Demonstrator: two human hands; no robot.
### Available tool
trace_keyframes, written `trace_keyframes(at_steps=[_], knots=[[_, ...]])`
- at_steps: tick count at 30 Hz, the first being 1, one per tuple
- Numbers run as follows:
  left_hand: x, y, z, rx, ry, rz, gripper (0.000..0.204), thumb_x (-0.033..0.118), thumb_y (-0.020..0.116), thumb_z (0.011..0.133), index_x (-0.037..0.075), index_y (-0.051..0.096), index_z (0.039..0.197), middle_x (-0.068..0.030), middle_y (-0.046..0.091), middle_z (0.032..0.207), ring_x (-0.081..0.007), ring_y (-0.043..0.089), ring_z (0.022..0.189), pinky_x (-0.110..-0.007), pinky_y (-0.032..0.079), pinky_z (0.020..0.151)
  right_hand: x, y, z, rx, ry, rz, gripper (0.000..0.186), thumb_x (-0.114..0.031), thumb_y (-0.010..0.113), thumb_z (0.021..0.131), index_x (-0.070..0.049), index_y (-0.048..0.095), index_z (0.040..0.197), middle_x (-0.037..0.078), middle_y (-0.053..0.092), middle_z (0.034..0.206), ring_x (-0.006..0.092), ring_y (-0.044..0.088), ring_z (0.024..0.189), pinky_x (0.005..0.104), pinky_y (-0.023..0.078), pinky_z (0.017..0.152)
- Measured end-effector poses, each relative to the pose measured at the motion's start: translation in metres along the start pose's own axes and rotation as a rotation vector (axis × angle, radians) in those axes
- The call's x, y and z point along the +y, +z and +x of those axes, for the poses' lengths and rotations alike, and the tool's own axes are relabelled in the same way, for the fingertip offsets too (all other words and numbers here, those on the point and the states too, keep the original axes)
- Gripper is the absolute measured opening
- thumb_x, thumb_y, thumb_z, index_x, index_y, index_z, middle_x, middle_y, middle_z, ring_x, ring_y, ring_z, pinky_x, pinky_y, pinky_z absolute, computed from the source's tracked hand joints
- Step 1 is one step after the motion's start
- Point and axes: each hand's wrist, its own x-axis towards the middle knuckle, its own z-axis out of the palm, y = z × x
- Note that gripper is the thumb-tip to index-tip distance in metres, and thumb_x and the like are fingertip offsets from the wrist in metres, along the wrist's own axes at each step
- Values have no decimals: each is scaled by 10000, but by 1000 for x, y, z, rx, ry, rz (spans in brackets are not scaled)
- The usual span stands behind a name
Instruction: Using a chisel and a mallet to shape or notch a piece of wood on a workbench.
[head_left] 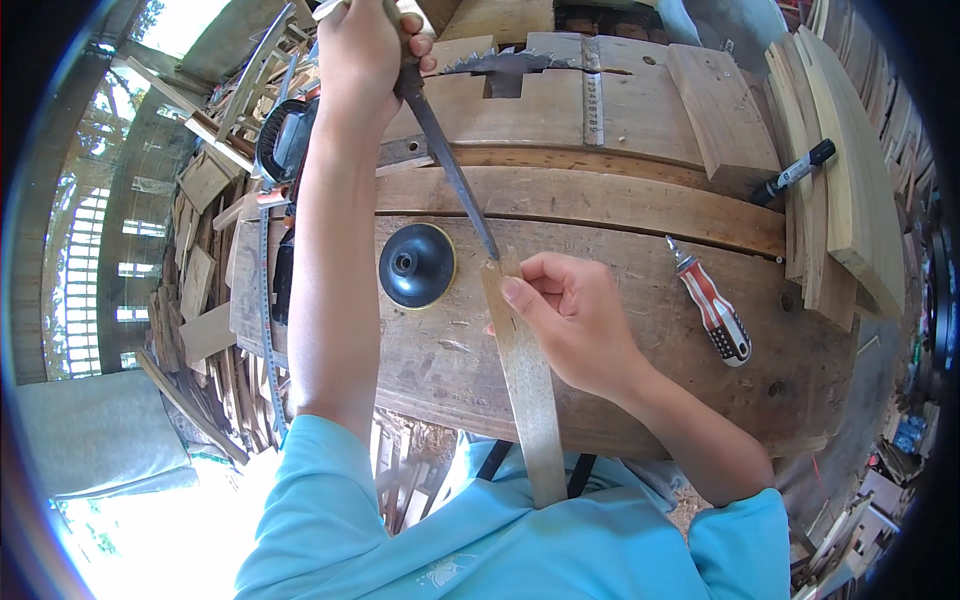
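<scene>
My left hand (362,60) is raised over the far side of the bench, its fingers wrapped round the handle of a long dark metal file (450,165). The file slants down toward me, its tip at the notched end of a thin wooden slat (525,390). Thumb and fingers of my right hand (580,315) pinch the slat just below that notch. From there the slat slopes back to my chest. Left of the slat's upper end lies a round black backing pad (417,265). A screwdriver (712,305) with a red, white and blue handle lies to the right.
A toothed circular saw blade (510,62) sticks up through the far tabletop, beside a ruler strip (593,95). Curved boards (850,190) and a black-capped marker (800,168) stand at the right. A tape measure blade (266,310) hangs at the bench's left edge, near scrap wood (205,280).
</scene>
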Motion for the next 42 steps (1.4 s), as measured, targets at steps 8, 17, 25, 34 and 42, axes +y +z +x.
trace_keyframes(at_steps=[8,17,25,34,42], knots=[[8,46,-6,-260,63,205,355,343,476,1092,84,504,852,4,425,608,-115,410,448,-294,389,440,-10,0,-4,-46,-21,-123,199,-100,669,965,87,673,895,128,697,724,99,649,651,276,508,593],[-19,57,-2,-407,-96,192,381,374,525,1069,94,494,814,-10,455,599,-139,452,435,-306,380,411,-17,2,-6,-101,-1,-202,207,-111,672,955,79,668,872,135,684,708,122,647,628,297,502,595],[-28,42,3,-521,-171,74,387,417,544,1056,114,497,820,-17,472,600,-153,461,414,-331,396,391,-14,1,-7,-124,-35,-221,162,-76,664,981,65,654,903,-1,619,714,14,504,660,225,408,549],[-19,9,-4,-97,-210,163,374,472,517,1051,153,486,857,12,456,631,-131,477,469,-311,424,437,-8,1,-6,-90,26,-160,200,-112,680,954,76,686,887,109,687,700,94,639,626,276,494,578],[-25,-12,1,-329,-98,-127,369,457,501,1061,154,489,850,11,451,626,-137,469,459,-311,419,431,-7,1,-5,-97,37,-162,192,-98,674,965,81,677,897,88,685,710,75,627,640,264,493,577]])
